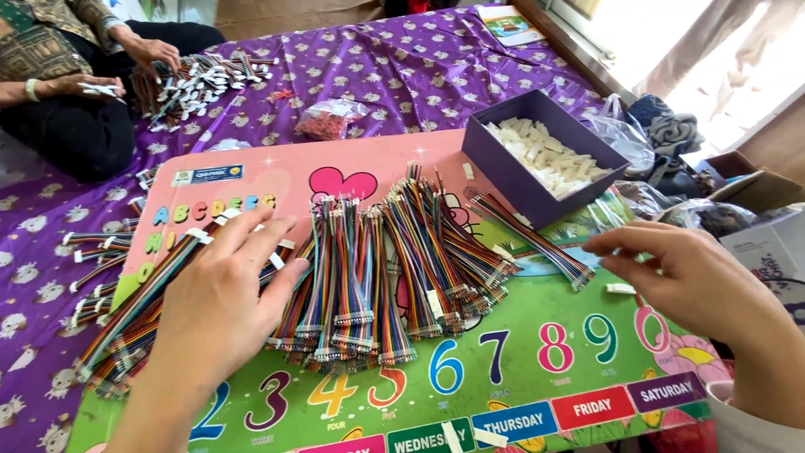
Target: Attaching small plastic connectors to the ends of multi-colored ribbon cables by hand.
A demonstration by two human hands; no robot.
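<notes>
Head view, hands (226, 294) on, perhaps gripping, ribbon cables (369, 268)

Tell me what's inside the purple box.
The purple box holds a pile of small white plastic pieces, loosely heaped and filling most of the floor. Whatever lies beneath the pile, and the near corner behind the box's front wall, is hidden.

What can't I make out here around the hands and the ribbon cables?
Head view:
- Left hand lies over the ribbon cables; what its palm covers is hidden.
- Right hand: the wrist is cut off by the right edge; whether the fingers pinch anything is too small to tell.
- White connector beside it: details too small.
- Purple box: white pieces inside blur together.
</notes>
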